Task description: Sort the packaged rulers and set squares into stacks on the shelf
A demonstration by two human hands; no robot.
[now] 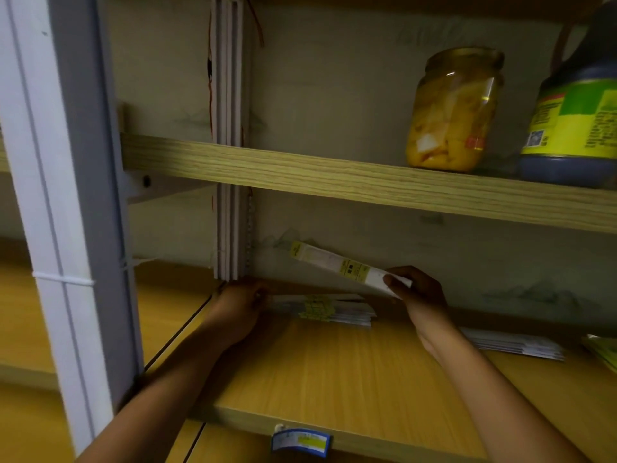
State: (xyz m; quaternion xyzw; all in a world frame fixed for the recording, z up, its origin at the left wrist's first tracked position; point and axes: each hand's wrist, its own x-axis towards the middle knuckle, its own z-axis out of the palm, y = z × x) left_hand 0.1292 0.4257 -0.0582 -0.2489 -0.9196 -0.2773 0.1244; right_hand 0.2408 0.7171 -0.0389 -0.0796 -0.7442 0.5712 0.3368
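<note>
Mid-sort: right hand (pixel 415 289) pinching one long white packaged ruler with yellow label (pixel 347 267), held tilted above the flat stack of matching white-and-yellow packs (pixel 329 309) on the yellow wooden shelf (pixel 334 369). Left hand (pixel 238 304) against the stack's end — fingers seemingly curled, grip unclear in the dimness. Next: lower and square the ruler onto the stack — edges aligned.

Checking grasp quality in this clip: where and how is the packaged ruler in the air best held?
Probably at its near end, from the right, as the right hand does: the packaged ruler is long, flat and tilted up to the left, so a thumb-and-finger pinch across the flat faces controls it.
</note>
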